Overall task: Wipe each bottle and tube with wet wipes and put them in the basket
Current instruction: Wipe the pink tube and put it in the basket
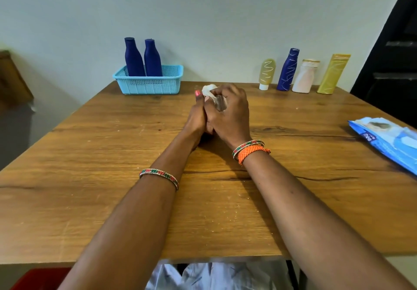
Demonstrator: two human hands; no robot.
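Both hands, left hand (pixel 196 118) and right hand (pixel 228 111), fingers curled round crumpled white wet wipe (pixel 208 91).

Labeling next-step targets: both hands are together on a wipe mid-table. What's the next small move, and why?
Probably the right hand reaches for the small yellow bottle, nearest of four marked items by the wall. Both hands hold only the wipe; two blue bottles already stand in the basket.

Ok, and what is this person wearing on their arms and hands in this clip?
Both forearms are bare, with no sleeves. The left wrist carries one thin beaded bangle patterned in red, green and white. The right wrist has a similar beaded bangle and next to it a braided orange band. The left thumbnail is painted pinkish red.
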